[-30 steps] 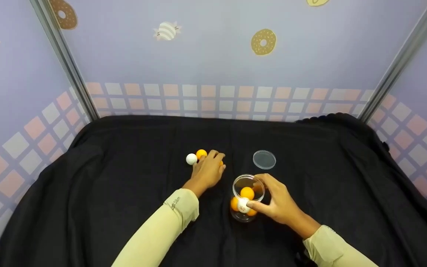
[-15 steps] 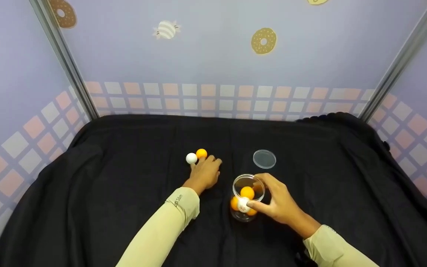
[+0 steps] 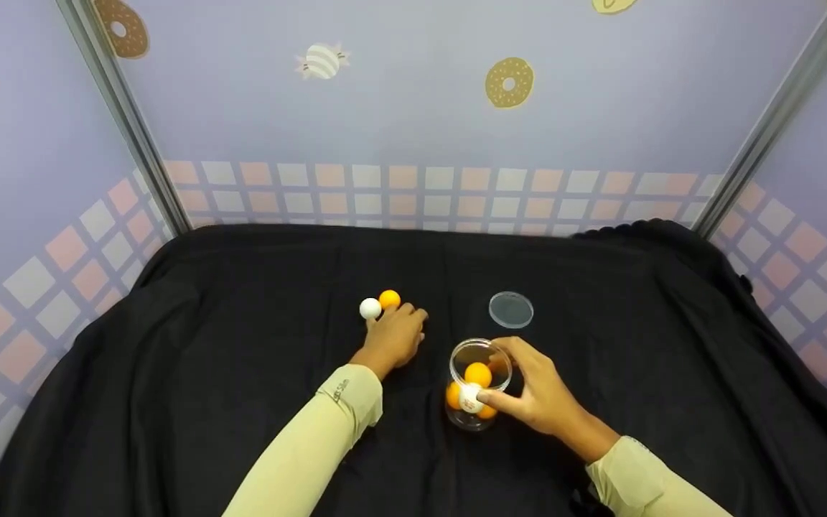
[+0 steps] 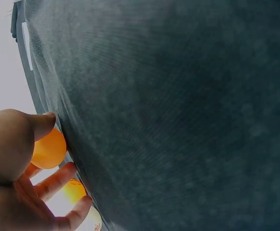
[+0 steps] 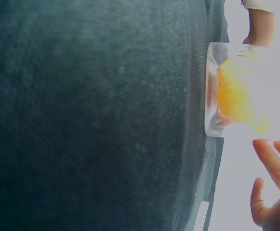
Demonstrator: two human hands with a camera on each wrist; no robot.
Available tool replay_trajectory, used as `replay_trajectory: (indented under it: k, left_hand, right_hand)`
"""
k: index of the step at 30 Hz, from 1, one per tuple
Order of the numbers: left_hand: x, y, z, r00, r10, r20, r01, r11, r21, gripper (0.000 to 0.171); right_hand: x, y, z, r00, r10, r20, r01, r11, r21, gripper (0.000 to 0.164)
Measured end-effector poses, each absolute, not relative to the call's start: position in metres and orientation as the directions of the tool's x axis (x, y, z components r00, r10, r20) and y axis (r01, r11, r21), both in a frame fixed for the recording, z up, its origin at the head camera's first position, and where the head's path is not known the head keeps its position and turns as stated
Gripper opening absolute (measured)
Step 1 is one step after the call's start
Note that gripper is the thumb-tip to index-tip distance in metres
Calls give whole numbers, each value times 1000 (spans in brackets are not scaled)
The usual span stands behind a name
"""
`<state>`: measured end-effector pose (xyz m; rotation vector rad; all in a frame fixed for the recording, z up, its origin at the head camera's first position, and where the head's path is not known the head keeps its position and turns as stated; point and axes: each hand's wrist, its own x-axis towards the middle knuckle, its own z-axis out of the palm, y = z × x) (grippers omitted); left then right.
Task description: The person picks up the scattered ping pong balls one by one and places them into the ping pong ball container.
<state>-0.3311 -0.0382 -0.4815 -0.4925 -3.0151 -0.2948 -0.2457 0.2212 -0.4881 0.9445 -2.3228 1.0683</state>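
Note:
My left hand (image 3: 393,337) reaches down to the black cloth. In the left wrist view its thumb and a finger pinch an orange ping-pong ball (image 4: 51,149), which the hand hides from the head view. Just beyond its fingers lie a white ping-pong ball (image 3: 370,309) and another orange ball (image 3: 389,299), close together. My right hand (image 3: 539,388) grips the rim and side of a clear round jar (image 3: 472,420) standing lidless on the cloth. Inside the jar are several ping-pong balls, orange (image 3: 478,373) and white (image 3: 470,398). Glare washes out much of the right wrist view.
A clear round lid (image 3: 511,310) lies flat behind the jar, a little to the right. Black cloth (image 3: 255,345) covers the table in loose folds at the sides. Patterned lilac panels (image 3: 413,115) with metal posts (image 3: 123,115) enclose the back and sides.
The left hand has shifted slightly left and toward me, uncovering more of the orange ball beside the white one. The right hand and the jar have stayed in place.

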Motion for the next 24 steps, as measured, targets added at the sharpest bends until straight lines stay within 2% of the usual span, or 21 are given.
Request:
replay_trajectory:
  k: [6, 14, 24]
  left_hand:
    - [-328, -44, -479, -936, 335, 108, 350, 917, 192, 34]
    - [-318, -41, -461, -909, 388, 154, 417, 867, 274, 35]
    - [-289, -23, -430, -848, 449, 281, 530, 722, 445, 35]
  right_hand:
    - [-246, 220, -489, -689, -409, 598, -721, 474, -506, 60]
    - [-246, 220, -489, -689, -413, 596, -721, 472, -507, 60]
    - [-246, 221, -488, -676, -415, 609, -733, 463, -498, 59]
